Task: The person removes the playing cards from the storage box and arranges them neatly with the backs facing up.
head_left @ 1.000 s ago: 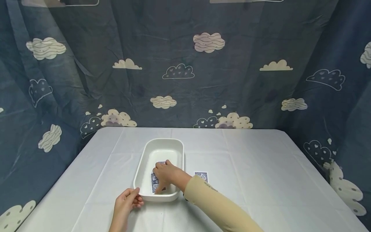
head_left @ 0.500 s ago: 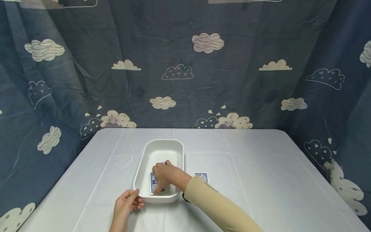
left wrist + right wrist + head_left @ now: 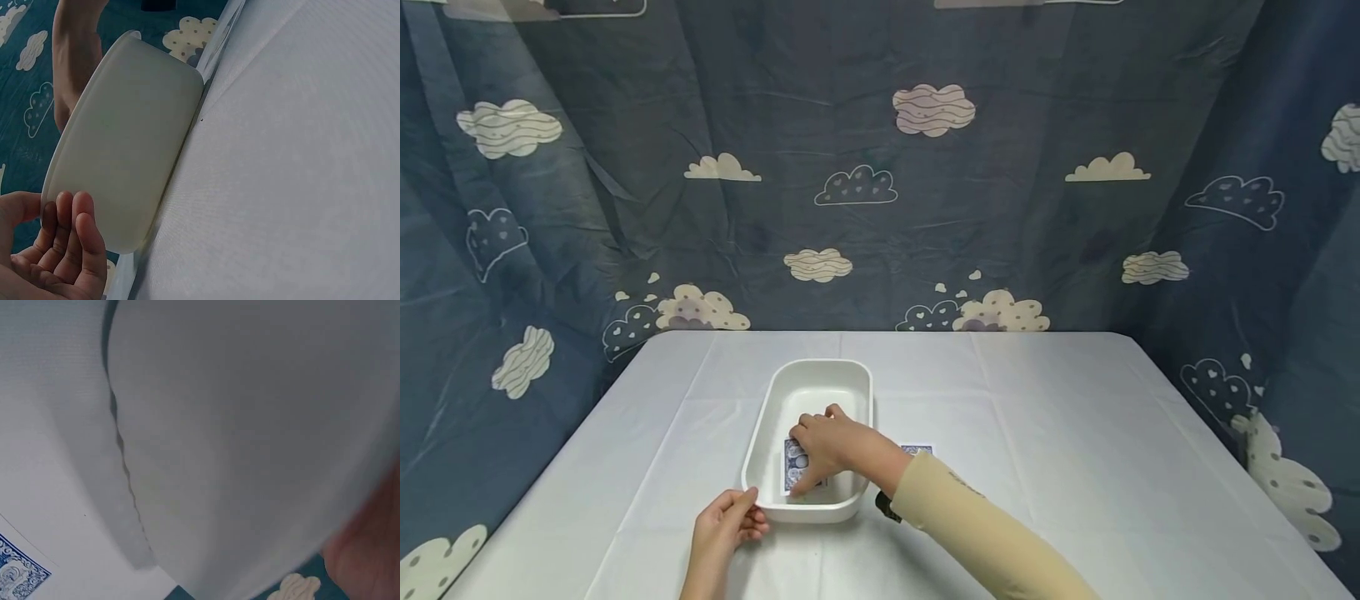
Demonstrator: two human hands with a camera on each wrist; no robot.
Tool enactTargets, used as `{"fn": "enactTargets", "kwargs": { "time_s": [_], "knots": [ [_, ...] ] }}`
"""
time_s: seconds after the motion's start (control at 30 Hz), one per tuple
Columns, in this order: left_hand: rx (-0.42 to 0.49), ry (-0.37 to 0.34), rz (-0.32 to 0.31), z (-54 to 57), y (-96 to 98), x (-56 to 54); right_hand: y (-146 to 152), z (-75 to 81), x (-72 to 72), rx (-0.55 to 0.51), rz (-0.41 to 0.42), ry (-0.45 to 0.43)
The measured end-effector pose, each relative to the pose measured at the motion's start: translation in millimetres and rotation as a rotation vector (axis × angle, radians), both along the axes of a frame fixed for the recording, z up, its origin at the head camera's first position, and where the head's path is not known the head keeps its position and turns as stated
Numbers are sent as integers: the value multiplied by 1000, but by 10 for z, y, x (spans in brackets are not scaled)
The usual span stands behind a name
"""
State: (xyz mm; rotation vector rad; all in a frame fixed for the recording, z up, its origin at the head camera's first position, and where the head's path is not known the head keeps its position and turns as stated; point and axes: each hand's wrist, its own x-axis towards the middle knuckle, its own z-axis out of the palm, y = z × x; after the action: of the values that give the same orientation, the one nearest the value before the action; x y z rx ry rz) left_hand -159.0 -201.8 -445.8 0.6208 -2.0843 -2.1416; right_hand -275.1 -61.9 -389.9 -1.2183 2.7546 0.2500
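A deep white tray with rounded corners stands on the table. My left hand pinches its near left corner, thumb on the rim and fingers curled below; the left wrist view shows these fingers against the outer wall. My right hand reaches down inside the tray and grips a blue-backed playing card, thumb at its near edge and fingers toward the far one. The hand covers much of the card. In the right wrist view the tray's wall hides most of this hand.
Another blue-backed playing card lies on the table right of the tray, partly behind the right sleeve. A white cloth covers the table. A dark cloud-print curtain hangs behind and at both sides.
The card under my right hand has shifted slightly left and away from me. A card edge seen beyond the fingers before is out of sight. My left hand has stayed at the tray's corner.
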Motion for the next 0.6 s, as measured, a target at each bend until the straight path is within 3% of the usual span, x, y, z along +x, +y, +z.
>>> {"fn": "enactTargets", "kwargs": {
  "time_s": [0.6],
  "knots": [
    [-7,-16,9,6,5,-4,370,521,69,-181,-13,8]
  ]
}}
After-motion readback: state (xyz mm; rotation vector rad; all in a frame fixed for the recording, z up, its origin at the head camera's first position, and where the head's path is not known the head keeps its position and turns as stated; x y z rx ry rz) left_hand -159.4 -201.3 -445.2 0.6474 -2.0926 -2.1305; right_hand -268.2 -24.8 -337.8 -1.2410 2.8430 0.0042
